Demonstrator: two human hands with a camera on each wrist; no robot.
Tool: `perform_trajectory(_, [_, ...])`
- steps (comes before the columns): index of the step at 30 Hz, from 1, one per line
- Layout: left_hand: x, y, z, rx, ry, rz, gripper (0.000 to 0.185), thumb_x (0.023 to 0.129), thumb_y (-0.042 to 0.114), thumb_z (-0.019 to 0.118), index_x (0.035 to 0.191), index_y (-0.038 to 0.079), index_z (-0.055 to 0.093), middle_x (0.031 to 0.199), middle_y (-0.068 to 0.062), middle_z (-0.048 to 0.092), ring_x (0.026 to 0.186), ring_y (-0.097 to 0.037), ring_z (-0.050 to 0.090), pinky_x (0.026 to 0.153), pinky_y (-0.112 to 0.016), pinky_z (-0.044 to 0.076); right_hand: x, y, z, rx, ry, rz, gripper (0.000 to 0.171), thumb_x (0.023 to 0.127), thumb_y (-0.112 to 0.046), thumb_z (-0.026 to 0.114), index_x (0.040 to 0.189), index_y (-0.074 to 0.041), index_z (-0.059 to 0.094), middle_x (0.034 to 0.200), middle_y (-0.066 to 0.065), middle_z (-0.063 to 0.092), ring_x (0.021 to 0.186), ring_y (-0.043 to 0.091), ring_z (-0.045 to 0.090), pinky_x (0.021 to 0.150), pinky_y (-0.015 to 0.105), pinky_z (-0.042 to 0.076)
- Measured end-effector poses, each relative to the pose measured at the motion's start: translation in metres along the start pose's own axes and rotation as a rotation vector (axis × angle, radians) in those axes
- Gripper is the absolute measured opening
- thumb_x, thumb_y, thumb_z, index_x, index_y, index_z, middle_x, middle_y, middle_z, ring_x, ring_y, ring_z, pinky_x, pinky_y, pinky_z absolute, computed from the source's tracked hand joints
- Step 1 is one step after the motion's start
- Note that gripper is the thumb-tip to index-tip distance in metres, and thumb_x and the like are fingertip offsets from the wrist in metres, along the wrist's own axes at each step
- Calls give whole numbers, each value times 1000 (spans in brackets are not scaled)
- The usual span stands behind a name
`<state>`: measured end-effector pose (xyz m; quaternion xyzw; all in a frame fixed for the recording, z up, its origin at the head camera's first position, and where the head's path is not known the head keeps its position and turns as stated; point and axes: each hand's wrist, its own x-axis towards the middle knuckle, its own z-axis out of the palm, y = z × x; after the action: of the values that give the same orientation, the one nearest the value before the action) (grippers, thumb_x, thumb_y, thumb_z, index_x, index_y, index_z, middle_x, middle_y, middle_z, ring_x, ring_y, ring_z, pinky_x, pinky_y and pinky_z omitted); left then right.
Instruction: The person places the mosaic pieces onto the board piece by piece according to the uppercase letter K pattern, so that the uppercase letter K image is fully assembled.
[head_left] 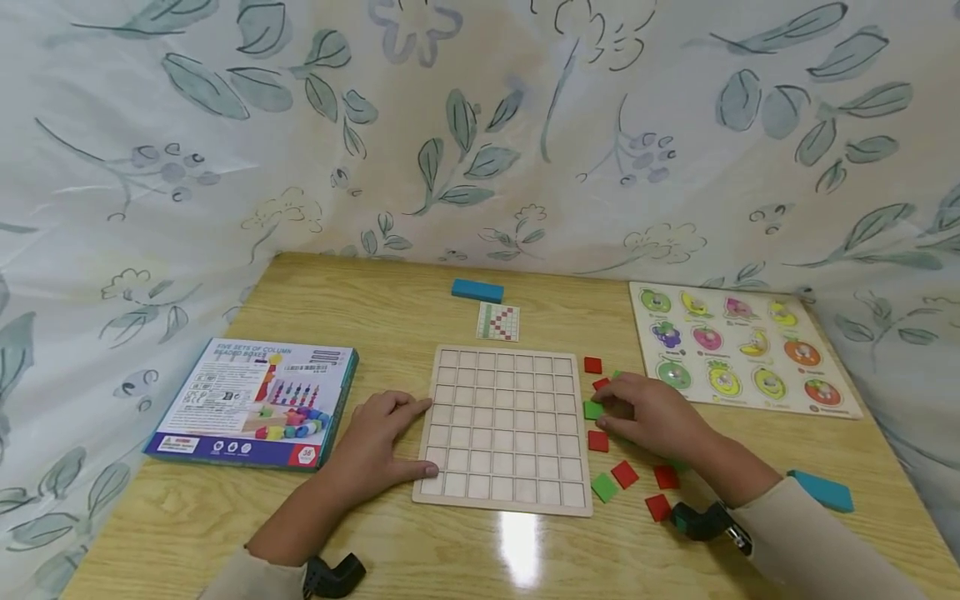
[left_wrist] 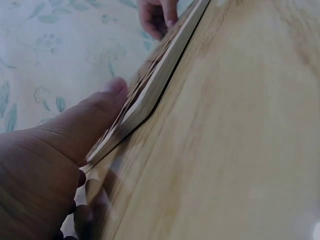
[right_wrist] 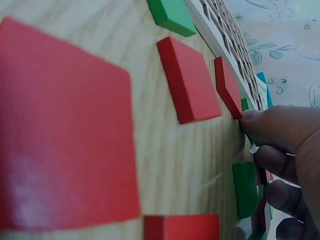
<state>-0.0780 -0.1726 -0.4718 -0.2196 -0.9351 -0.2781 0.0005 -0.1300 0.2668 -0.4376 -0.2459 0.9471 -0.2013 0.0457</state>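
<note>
A wooden grid board (head_left: 506, 425) with square recesses lies in the middle of the table. My left hand (head_left: 382, 446) rests at its left side, thumb and forefinger extended against the edge. In the left wrist view the thumb (left_wrist: 100, 107) lies along the board's rim. On the board's right my right hand (head_left: 656, 417) pinches a green square tile (head_left: 592, 410) between thumb and fingertips, low over the table. Red tiles (head_left: 597, 441) and green tiles (head_left: 604, 487) lie scattered around that hand. Its palm and forearm hide some of them in the head view.
A pattern card (head_left: 498, 322) and a blue block (head_left: 477, 290) lie behind the board. A boxed bead set (head_left: 255, 404) is at left, a fruit puzzle board (head_left: 742, 350) at back right. Another blue block (head_left: 822, 490) lies beside the right sleeve.
</note>
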Motion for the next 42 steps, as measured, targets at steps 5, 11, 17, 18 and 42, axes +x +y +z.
perform_trajectory(5, [-6, -3, -2, -10, 13, 20, 92, 75, 61, 92, 152, 19, 62, 136, -5, 59, 121, -27, 53, 103, -56, 40, 3, -1, -4, 68, 21, 2, 26, 90, -20, 88, 113, -18, 79, 102, -10, 68, 82, 11, 54, 72, 29, 49])
perform_trajectory(11, [-6, -6, -1, -33, 23, 40, 83, 76, 62, 92, 145, 24, 67, 135, 1, 60, 117, -20, 52, 102, -51, 41, 8, -3, -10, 165, 93, -87, 27, 90, -13, 88, 113, -18, 78, 98, -7, 69, 77, 10, 55, 66, 27, 50])
perform_trajectory(17, [-5, -5, -1, -37, 34, 42, 81, 75, 61, 92, 143, 23, 69, 129, 3, 63, 113, -19, 54, 99, -50, 42, 18, -6, -13, 193, 118, -155, 26, 91, -15, 87, 114, -20, 77, 96, -12, 67, 78, 8, 57, 65, 27, 50])
perform_trajectory(18, [-5, -5, -1, -33, 34, 43, 82, 75, 61, 92, 143, 23, 69, 127, 4, 64, 112, -18, 54, 98, -49, 42, 20, -8, -14, 201, 120, -158, 25, 92, -16, 87, 114, -20, 77, 97, -12, 67, 78, 9, 57, 65, 28, 50])
perform_trajectory(42, [-4, 1, -6, -43, 15, 24, 77, 74, 55, 95, 138, 19, 73, 96, 19, 57, 81, -5, 49, 77, -31, 46, 87, -39, 1, 287, 2, -43, 24, 95, -17, 83, 117, -14, 77, 106, -2, 71, 85, 17, 61, 70, 34, 52])
